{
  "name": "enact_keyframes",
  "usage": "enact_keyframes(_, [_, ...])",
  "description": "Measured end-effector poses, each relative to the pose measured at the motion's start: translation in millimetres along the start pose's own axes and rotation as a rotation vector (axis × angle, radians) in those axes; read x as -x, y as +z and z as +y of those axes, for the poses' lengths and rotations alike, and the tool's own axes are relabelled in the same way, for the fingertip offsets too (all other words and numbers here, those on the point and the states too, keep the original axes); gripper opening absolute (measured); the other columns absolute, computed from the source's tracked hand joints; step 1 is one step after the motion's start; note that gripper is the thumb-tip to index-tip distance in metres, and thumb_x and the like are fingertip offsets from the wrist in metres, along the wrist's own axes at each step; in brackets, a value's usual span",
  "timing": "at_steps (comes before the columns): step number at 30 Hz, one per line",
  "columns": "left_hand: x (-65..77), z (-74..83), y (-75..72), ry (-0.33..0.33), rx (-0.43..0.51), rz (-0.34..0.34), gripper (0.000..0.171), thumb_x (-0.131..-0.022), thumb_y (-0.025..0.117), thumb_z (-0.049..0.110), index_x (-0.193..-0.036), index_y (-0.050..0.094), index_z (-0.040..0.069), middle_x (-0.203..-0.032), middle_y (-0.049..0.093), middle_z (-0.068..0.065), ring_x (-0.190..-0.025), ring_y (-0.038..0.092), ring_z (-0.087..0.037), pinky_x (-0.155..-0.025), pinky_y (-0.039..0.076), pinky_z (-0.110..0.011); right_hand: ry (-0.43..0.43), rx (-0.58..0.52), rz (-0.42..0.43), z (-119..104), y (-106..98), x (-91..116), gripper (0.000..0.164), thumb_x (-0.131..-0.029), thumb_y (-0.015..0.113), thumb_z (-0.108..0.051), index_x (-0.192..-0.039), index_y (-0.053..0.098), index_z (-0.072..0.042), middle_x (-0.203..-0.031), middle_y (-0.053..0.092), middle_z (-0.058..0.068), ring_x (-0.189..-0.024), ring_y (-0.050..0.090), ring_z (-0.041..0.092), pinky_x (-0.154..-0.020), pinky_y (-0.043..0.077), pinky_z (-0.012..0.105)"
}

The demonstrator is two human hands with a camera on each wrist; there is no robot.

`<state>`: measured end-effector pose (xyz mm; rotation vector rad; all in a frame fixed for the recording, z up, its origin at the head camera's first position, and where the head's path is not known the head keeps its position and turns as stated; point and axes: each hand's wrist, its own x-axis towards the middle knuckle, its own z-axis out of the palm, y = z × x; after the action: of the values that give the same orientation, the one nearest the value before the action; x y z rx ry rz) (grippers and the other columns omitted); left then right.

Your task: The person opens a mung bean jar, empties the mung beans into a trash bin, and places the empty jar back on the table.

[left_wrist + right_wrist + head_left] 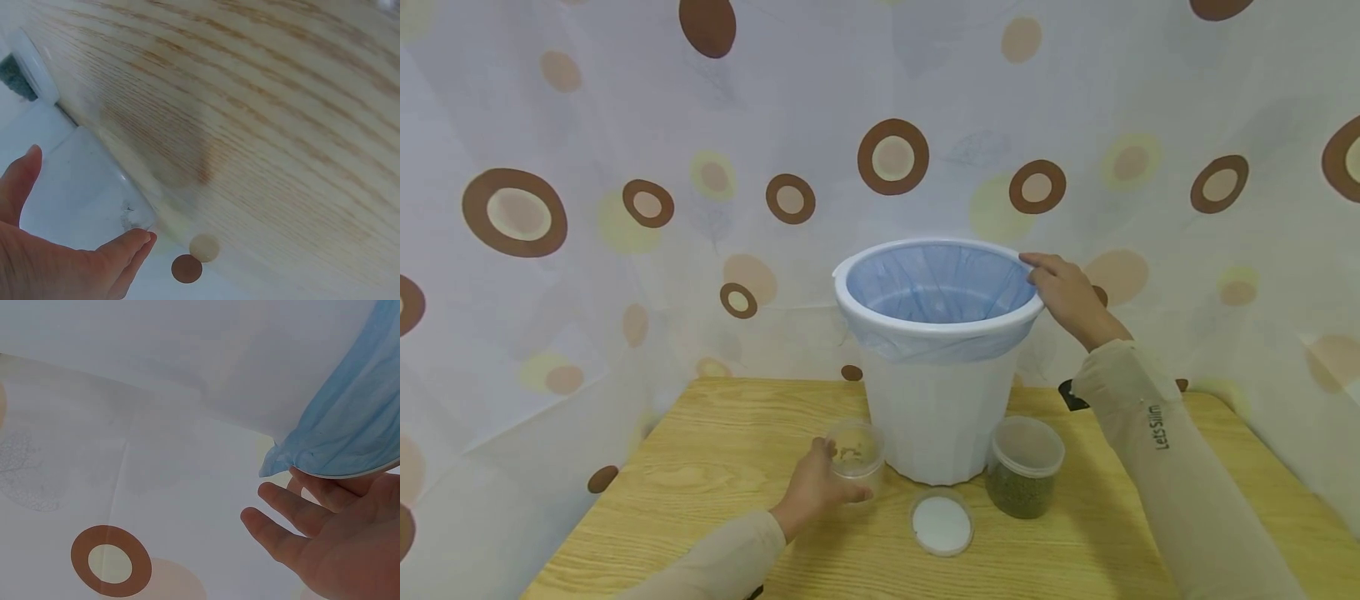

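Note:
A white bin point(936, 408) with a blue plastic liner point(940, 283) stands upright at the back of the wooden table. My left hand point(820, 486) holds a clear plastic jar point(868, 458) just left of the bin, thumb and fingers on opposite sides. Small brown bits show inside this jar. In the left wrist view the jar point(81, 181) looks tipped because of the camera's angle. My right hand point(1067, 296) is up at the bin's right rim. From the right wrist, its fingers point(300, 509) look extended, touching the rim and the liner's edge point(275, 464).
Right of the bin stands a clear jar point(1024, 479) partly filled with dark green granules. A small round white-topped piece point(942, 523) with a translucent rim lies in front of the bin. Patterned sheeting point(820, 100) hangs behind the table point(722, 433).

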<state>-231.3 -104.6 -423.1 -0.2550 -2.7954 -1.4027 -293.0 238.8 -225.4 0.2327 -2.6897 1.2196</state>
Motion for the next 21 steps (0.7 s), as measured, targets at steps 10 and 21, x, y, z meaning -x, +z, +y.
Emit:
enact_keyframes(10, [0.8, -3.5, 2.3, 0.005, -0.011, -0.003, 0.091, -0.061, 0.091, 0.014, -0.125, 0.035, -0.017, -0.127, 0.047, -0.039, -0.113, 0.052, -0.051, -0.095, 0.044, -0.053, 0.005, 0.002, -0.004, -1.5, -0.1, -1.2, 0.054, -0.100, 0.026, -0.024, -0.152, 0.027, -0.009, -0.157, 0.019, 0.018, -0.141, 0.018, 0.040, -0.110, 0.019, 0.059])
enact_keyframes(21, [0.4, -5.7, 2.6, -0.028, -0.009, -0.030, 0.092, -0.061, 0.092, 0.018, -0.126, 0.035, -0.016, -0.129, 0.046, -0.038, -0.115, 0.050, -0.051, -0.097, 0.042, -0.054, 0.025, -0.006, -0.007, -1.2, 0.1, 0.5, 0.054, -0.100, 0.025, -0.025, -0.153, 0.025, -0.011, -0.158, 0.018, 0.018, -0.141, 0.020, 0.040, -0.110, 0.019, 0.060])
